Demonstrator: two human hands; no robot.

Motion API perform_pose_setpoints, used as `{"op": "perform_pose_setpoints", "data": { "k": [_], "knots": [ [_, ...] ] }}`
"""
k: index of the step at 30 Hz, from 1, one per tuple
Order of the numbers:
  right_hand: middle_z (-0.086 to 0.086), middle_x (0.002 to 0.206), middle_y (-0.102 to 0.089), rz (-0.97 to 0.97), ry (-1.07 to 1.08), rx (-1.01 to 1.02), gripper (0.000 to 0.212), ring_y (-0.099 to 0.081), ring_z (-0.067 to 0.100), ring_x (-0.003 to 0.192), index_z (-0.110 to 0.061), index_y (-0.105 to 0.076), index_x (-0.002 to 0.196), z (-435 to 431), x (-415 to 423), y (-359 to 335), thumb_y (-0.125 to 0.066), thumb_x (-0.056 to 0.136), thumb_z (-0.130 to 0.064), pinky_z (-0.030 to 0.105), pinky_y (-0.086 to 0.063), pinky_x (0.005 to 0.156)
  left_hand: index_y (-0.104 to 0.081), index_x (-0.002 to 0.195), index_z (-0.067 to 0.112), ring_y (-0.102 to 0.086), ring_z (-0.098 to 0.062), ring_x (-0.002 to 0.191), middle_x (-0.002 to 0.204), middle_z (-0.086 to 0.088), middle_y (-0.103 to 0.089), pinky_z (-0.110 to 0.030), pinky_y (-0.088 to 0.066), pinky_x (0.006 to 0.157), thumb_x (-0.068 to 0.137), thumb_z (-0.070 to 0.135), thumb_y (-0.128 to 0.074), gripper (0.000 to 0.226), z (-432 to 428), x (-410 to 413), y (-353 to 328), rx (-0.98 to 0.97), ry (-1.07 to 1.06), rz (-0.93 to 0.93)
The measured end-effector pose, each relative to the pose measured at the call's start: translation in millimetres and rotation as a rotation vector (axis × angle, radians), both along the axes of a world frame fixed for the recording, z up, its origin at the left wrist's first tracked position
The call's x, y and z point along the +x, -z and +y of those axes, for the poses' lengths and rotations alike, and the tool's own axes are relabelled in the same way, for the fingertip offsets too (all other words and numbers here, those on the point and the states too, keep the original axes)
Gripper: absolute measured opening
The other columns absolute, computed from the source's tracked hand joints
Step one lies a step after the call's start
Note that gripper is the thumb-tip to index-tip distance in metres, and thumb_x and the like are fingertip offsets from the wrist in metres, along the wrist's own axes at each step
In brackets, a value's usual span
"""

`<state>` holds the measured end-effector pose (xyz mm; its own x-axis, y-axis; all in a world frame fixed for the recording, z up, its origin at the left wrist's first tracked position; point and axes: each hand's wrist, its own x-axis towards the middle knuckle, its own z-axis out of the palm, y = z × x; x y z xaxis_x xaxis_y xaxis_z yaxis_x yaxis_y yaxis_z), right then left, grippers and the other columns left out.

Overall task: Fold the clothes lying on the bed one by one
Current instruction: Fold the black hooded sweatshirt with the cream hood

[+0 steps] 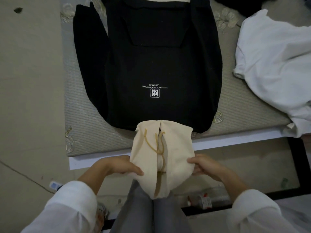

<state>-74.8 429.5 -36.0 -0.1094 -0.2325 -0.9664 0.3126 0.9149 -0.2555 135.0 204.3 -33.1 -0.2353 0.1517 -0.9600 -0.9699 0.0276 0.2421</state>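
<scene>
– How is the cream hood (176, 148) held?
– Pinched leftward by the left hand (120, 165), gripped opposite by the right hand (206, 166).
– And the black hoodie (151, 64)?
– Spread flat on the bed (94, 135); a white garment (276, 64) is heaped rightward.

Printed garment: I am reading white lettering on the chest of the black hoodie (151, 56), near the cream hood (161, 148); all of it is lying upside-down to my camera.
Upper line (154, 85): I am making out "ORIGINAL".
Second line (152, 87): I am reading "HOLD TOGETHER TIME"; its opening word is blurring out.
Square logo (154, 93): a white outline is enclosing four block letters in two rows; I am recognising "E", "D" and "N", the fourth uncertain.
Floor packet (54, 184): its blue-and-white label is showing, too small to read.
Floor boxes (204, 201): red-and-white printing is showing, illegible.
</scene>
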Motion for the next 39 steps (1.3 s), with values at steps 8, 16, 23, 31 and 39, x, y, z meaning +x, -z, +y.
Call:
{"op": "perform_pose_setpoints", "data": {
  "k": [8,16,23,31,39],
  "knots": [
    [0.008,0.065,-0.061,-0.109,0.587,-0.180,0.020,-0.054,0.019,0.055,-0.011,-0.069,0.078,-53,-66,-19,-0.073,0.062,-0.023,0.025,-0.051,0.057,-0.059,0.090,0.006,-0.056,-0.015,0.043,0.056,-0.006,-0.057,-0.025,-0.052,0.041,0.088,0.023,-0.053,0.018,-68,-64,-44,0.209,-0.971,0.054],
    [0.014,0.116,-0.067,0.170,0.904,-0.440,0.024,-0.065,0.023,0.106,-0.005,-0.060,0.114,-122,-82,-5,-0.052,0.093,-0.015,0.035,-0.051,0.095,-0.056,0.119,0.023,-0.063,-0.013,0.095,0.119,-0.007,-0.065,-0.029,-0.048,0.083,0.096,0.030,-0.048,0.026,-84,-127,-19,-0.287,-1.111,0.357],
    [-0.003,0.158,-0.018,0.773,-0.669,-0.336,0.078,-0.010,0.013,0.147,-0.018,-0.019,0.152,-123,-50,42,-0.062,0.088,-0.031,0.031,-0.014,0.119,-0.002,0.151,0.034,0.020,-0.033,0.144,0.158,-0.005,0.017,-0.051,0.003,0.119,0.086,0.037,-0.058,0.086,-71,-107,30,-0.913,0.629,0.568],
    [0.009,0.110,-0.072,1.111,-1.125,-0.304,0.083,-0.070,0.022,0.099,-0.006,-0.069,0.113,-120,-58,58,-0.091,0.033,-0.004,0.042,-0.054,0.084,0.016,0.147,-0.001,-0.010,-0.050,0.141,0.149,-0.042,-0.002,-0.051,0.006,0.115,0.099,0.007,-0.010,0.055,-65,-111,47,-1.089,1.191,0.454],
    [0.005,0.124,-0.061,0.673,-1.258,-0.166,0.047,-0.058,0.025,0.112,-0.025,-0.048,0.135,-107,-72,3,-0.049,0.088,-0.019,0.034,-0.049,0.089,-0.027,0.138,0.001,-0.057,-0.036,0.101,0.117,-0.021,-0.056,-0.036,-0.036,0.062,0.092,0.017,-0.046,0.053,-43,-105,7,-0.736,1.236,0.595]
  ]
}}
